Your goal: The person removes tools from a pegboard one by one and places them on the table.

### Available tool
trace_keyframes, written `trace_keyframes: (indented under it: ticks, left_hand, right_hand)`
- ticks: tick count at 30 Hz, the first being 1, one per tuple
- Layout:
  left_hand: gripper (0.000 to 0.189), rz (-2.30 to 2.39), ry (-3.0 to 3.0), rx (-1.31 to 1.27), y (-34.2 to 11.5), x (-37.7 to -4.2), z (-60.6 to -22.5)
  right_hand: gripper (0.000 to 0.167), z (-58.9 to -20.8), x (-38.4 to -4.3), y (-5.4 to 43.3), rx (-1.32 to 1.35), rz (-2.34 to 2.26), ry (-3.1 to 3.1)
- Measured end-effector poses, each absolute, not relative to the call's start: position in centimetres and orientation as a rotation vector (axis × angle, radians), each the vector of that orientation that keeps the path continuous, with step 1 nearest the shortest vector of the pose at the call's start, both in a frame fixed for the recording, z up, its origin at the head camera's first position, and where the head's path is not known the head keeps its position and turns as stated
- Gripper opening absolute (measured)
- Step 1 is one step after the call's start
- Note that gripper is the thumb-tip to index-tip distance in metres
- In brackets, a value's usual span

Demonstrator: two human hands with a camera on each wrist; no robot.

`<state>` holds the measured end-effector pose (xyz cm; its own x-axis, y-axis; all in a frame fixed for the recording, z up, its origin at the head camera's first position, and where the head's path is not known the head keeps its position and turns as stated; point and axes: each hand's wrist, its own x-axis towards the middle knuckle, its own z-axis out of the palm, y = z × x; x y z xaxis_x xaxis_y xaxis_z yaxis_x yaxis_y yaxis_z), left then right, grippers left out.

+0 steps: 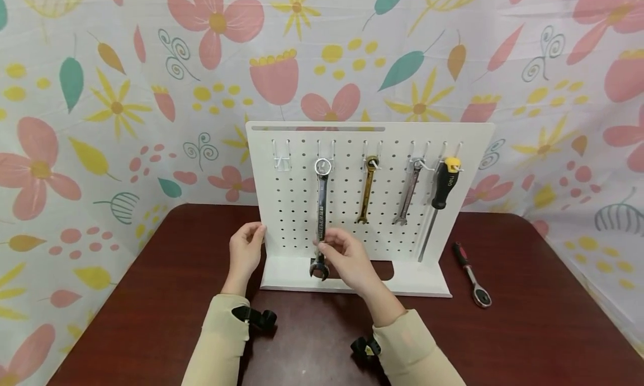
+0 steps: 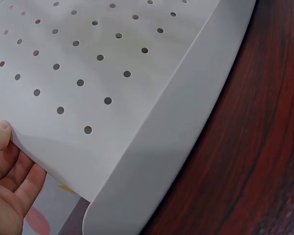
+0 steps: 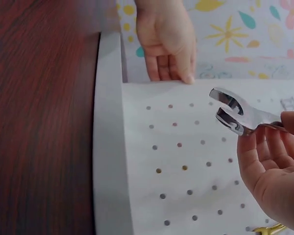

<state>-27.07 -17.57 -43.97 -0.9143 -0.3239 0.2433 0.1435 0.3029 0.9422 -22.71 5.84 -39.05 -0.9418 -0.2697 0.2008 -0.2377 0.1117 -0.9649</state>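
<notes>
A white pegboard stands upright on its own base. My left hand pinches its left edge, thumb in front and fingers behind, as the left wrist view also shows. With my right hand I hold a large chrome combination wrench near its lower, open end. Its ring end is up at the second hook from the left. In the right wrist view the wrench's open jaw end sticks out past thumb and fingers, in front of the board.
To the right hang a gold wrench, a smaller silver wrench and a yellow-and-black screwdriver. The leftmost hook bears no tool. A ratchet lies on the dark wooden table, right of the board. Behind hangs a flowered cloth.
</notes>
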Motion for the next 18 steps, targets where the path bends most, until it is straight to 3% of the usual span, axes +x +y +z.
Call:
trace_keyframes:
  ticks: [18]
  left_hand:
    - [0.025, -1.681, -2.193, 0.165, -17.5, -27.0, -43.8]
  right_hand:
    - [0.018, -37.1, -19.6, 5.8, -0.535, -2.098, 2.141]
